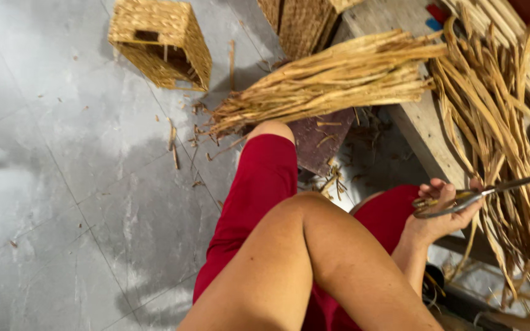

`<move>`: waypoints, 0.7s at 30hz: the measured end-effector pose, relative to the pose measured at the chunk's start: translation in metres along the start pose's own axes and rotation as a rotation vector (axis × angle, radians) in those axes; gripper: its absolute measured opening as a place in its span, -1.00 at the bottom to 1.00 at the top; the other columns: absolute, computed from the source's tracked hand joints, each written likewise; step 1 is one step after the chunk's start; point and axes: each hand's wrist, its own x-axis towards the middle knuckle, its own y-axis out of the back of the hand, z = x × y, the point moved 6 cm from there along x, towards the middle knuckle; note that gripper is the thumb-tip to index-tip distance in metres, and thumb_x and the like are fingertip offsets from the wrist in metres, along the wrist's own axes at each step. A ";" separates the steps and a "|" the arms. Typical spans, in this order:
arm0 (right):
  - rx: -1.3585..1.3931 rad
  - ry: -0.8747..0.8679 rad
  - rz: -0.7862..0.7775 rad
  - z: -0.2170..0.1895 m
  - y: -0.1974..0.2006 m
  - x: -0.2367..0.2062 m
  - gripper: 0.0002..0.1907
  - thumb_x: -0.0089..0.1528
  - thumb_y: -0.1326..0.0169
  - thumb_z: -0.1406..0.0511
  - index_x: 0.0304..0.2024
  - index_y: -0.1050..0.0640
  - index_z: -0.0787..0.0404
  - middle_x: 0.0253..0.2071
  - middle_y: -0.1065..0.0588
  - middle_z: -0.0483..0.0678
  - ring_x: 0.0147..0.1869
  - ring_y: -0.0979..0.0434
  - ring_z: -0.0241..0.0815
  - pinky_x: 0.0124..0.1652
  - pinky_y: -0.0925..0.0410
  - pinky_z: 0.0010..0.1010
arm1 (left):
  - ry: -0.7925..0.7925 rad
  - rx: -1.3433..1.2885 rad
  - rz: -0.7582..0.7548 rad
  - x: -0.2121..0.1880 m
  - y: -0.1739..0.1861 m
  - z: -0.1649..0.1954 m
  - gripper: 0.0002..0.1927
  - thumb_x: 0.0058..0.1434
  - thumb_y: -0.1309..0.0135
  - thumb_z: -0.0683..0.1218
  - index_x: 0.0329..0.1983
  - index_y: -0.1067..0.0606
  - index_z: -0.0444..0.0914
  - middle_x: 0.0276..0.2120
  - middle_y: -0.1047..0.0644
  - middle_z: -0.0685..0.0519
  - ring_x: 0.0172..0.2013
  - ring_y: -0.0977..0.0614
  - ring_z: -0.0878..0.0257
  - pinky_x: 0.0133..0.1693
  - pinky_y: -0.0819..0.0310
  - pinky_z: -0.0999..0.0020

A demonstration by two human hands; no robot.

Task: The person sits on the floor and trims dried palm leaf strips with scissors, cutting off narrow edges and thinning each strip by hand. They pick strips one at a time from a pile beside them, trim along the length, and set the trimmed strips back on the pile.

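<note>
My right hand [441, 216] is closed around the handles of a pair of metal scissors [498, 187], palm up. The blades point right, into a hanging mass of dried straw-coloured reed strands [492, 116]. The strands drape over a wooden bench [421, 125] and fall past the scissors toward the floor. A bent bare arm [302, 257] fills the lower middle of the view, and its hand is out of frame. I am seated in red shorts [259, 190], with one knee [272, 130] pointing at a thick bundle of reeds [338, 76].
A woven box-shaped basket [161, 40] lies on its side on the grey floor at the upper left. Another woven piece [302, 21] stands at the top. A dark board [320, 141] lies under the bundle. Reed scraps [173, 141] litter the floor.
</note>
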 end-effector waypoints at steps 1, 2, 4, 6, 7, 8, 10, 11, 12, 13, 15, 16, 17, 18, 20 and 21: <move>0.002 -0.001 -0.003 0.000 0.000 0.000 -0.56 0.53 -0.06 0.45 0.41 -0.25 0.18 -0.22 -0.55 0.08 -0.35 -0.58 -0.14 -0.33 -0.49 -0.38 | 0.002 -0.006 -0.001 -0.001 0.003 -0.003 -0.69 0.34 -0.02 0.01 0.05 -0.52 -0.24 0.02 -0.57 -0.01 0.09 -0.59 0.22 0.23 -0.42 0.33; -0.001 -0.004 -0.005 0.000 0.001 -0.001 -0.56 0.53 -0.05 0.45 0.41 -0.25 0.19 -0.24 -0.55 0.09 -0.34 -0.58 -0.14 -0.33 -0.49 -0.38 | 0.006 -0.006 -0.005 -0.001 0.007 -0.006 -0.70 0.34 -0.02 0.00 0.04 -0.52 -0.24 0.02 -0.58 0.00 0.08 -0.59 0.22 0.22 -0.43 0.33; -0.002 -0.011 -0.008 0.000 0.001 -0.002 -0.58 0.55 -0.03 0.45 0.41 -0.25 0.20 -0.27 -0.55 0.10 -0.34 -0.57 -0.13 -0.32 -0.49 -0.38 | 0.010 -0.013 -0.008 -0.001 0.021 -0.012 -0.72 0.35 -0.02 -0.02 0.03 -0.53 -0.25 0.01 -0.59 0.00 0.07 -0.60 0.22 0.22 -0.44 0.32; -0.032 -0.014 -0.012 0.000 0.000 -0.002 -0.58 0.55 -0.03 0.44 0.41 -0.26 0.19 -0.27 -0.55 0.09 -0.35 -0.57 -0.15 -0.34 -0.47 -0.40 | 0.018 -0.019 -0.012 -0.001 0.042 -0.013 -0.74 0.36 -0.02 -0.04 0.02 -0.54 -0.25 0.00 -0.60 0.00 0.06 -0.61 0.22 0.21 -0.45 0.32; -0.047 -0.014 -0.012 0.000 -0.001 -0.002 -0.58 0.55 -0.02 0.44 0.42 -0.26 0.19 -0.27 -0.56 0.09 -0.35 -0.57 -0.15 -0.35 -0.46 -0.41 | 0.019 -0.012 -0.008 -0.001 0.054 -0.012 -0.75 0.37 -0.02 -0.05 0.02 -0.54 -0.25 -0.01 -0.60 0.00 0.05 -0.61 0.22 0.20 -0.45 0.32; -0.045 -0.013 0.000 0.000 -0.001 -0.002 -0.57 0.54 -0.03 0.45 0.42 -0.26 0.19 -0.27 -0.55 0.08 -0.34 -0.58 -0.15 -0.34 -0.47 -0.40 | 0.021 -0.012 -0.001 0.000 0.069 -0.011 -0.75 0.38 -0.02 -0.06 0.01 -0.55 -0.25 -0.02 -0.61 0.00 0.05 -0.62 0.22 0.20 -0.46 0.32; -0.044 -0.018 0.016 0.000 -0.002 -0.002 -0.55 0.53 -0.03 0.46 0.43 -0.25 0.19 -0.27 -0.55 0.08 -0.31 -0.59 -0.15 -0.32 -0.48 -0.39 | 0.025 -0.007 0.016 0.005 0.089 -0.008 -0.77 0.39 -0.02 -0.07 0.00 -0.56 -0.25 -0.03 -0.62 0.01 0.04 -0.63 0.22 0.19 -0.47 0.32; -0.043 -0.023 0.017 0.000 -0.003 -0.003 -0.55 0.52 -0.03 0.46 0.42 -0.25 0.18 -0.26 -0.55 0.07 -0.31 -0.59 -0.15 -0.32 -0.48 -0.38 | 0.026 -0.004 0.029 0.007 0.091 -0.006 -0.78 0.39 -0.02 -0.08 0.00 -0.56 -0.25 -0.03 -0.62 0.01 0.03 -0.63 0.21 0.19 -0.47 0.32; -0.044 -0.022 0.020 -0.001 -0.003 -0.003 -0.55 0.52 -0.02 0.45 0.42 -0.25 0.18 -0.25 -0.55 0.06 -0.30 -0.58 -0.15 -0.31 -0.48 -0.36 | 0.019 0.002 0.038 0.012 0.088 -0.005 -0.79 0.40 -0.02 -0.09 -0.01 -0.57 -0.25 -0.04 -0.63 0.01 0.03 -0.64 0.21 0.18 -0.48 0.32; -0.047 -0.020 0.025 -0.003 -0.004 -0.004 -0.55 0.51 -0.01 0.45 0.41 -0.25 0.18 -0.24 -0.55 0.06 -0.30 -0.58 -0.15 -0.31 -0.47 -0.35 | 0.017 0.005 0.055 0.018 0.081 -0.005 -0.79 0.40 -0.01 -0.10 -0.01 -0.57 -0.26 -0.04 -0.63 0.01 0.02 -0.64 0.21 0.18 -0.49 0.32; -0.048 -0.016 0.031 -0.006 -0.006 -0.006 -0.55 0.53 -0.01 0.47 0.43 -0.25 0.20 -0.25 -0.54 0.05 -0.28 -0.59 -0.17 -0.29 -0.49 -0.37 | 0.005 0.038 0.095 0.030 0.064 -0.009 -0.81 0.41 -0.01 -0.12 -0.02 -0.58 -0.26 -0.05 -0.64 0.02 0.01 -0.65 0.21 0.17 -0.50 0.32; -0.046 -0.012 0.039 -0.009 -0.007 -0.008 -0.54 0.54 -0.01 0.48 0.44 -0.24 0.21 -0.25 -0.53 0.04 -0.26 -0.60 -0.18 -0.29 -0.50 -0.39 | 0.001 0.069 0.130 0.033 0.064 -0.013 -0.81 0.42 -0.01 -0.13 -0.02 -0.58 -0.26 -0.06 -0.65 0.02 0.01 -0.65 0.21 0.16 -0.50 0.31; -0.077 -0.015 0.040 -0.011 -0.008 -0.010 -0.55 0.52 -0.01 0.47 0.43 -0.24 0.21 -0.26 -0.53 0.03 -0.29 -0.58 -0.20 -0.30 -0.48 -0.41 | -0.010 0.121 0.181 0.042 0.097 -0.023 -0.82 0.42 -0.01 -0.14 -0.03 -0.59 -0.26 -0.07 -0.65 0.02 0.00 -0.66 0.21 0.16 -0.51 0.31; -0.108 -0.018 0.040 -0.014 -0.010 -0.011 -0.56 0.51 0.00 0.45 0.41 -0.25 0.21 -0.27 -0.53 0.03 -0.31 -0.57 -0.21 -0.32 -0.46 -0.43 | -0.014 0.177 0.231 0.055 0.133 -0.033 -0.82 0.43 -0.01 -0.15 -0.03 -0.59 -0.26 -0.07 -0.66 0.02 0.00 -0.66 0.21 0.16 -0.51 0.31; -0.166 -0.017 0.046 -0.019 -0.014 -0.013 -0.58 0.49 0.01 0.43 0.38 -0.25 0.21 -0.28 -0.53 0.01 -0.35 -0.55 -0.24 -0.36 -0.43 -0.47 | -0.042 0.279 0.352 0.075 0.223 -0.053 -0.83 0.44 -0.01 -0.16 -0.04 -0.60 -0.26 -0.08 -0.67 0.02 -0.01 -0.67 0.21 0.15 -0.52 0.31; -0.191 -0.014 0.054 -0.020 -0.017 -0.013 -0.59 0.48 0.02 0.42 0.36 -0.25 0.21 -0.29 -0.54 0.01 -0.37 -0.53 -0.26 -0.38 -0.41 -0.48 | -0.061 0.342 0.436 0.080 0.278 -0.060 -0.83 0.45 -0.01 -0.17 -0.05 -0.61 -0.26 -0.09 -0.67 0.02 -0.02 -0.68 0.21 0.14 -0.53 0.31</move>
